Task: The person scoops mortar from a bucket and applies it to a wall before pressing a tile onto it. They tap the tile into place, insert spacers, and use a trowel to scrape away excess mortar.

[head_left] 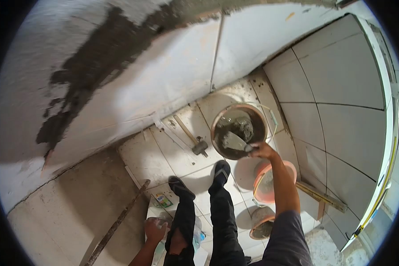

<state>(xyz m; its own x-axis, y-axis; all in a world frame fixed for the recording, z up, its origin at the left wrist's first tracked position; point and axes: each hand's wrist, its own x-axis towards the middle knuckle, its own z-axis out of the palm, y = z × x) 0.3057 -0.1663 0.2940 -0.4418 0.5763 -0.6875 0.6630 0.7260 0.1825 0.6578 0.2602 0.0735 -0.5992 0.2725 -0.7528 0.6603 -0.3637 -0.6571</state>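
Note:
My right hand (262, 151) grips a trowel (236, 142) by its handle, the blade inside a round bucket (217, 119) at the wall. Grey wet mortar (243, 127) lies in that bucket, heaped beside the blade. Low in the view, by my leg, my left hand (155, 229) is closed with curled fingers; what it holds, if anything, I cannot make out. A rubber mallet (199, 147) with a wooden handle rests on the tiles to the left of the bucket.
A pinkish bucket (289, 169) and a smaller bucket (256, 233) stand below my right arm. A metal level (321, 196) lies by the tiled wall (348, 128). Long bar (117, 221) leans at left. Dark mortar (97, 57) is smeared on the upper wall. A green-yellow packet (164, 200) lies near my foot.

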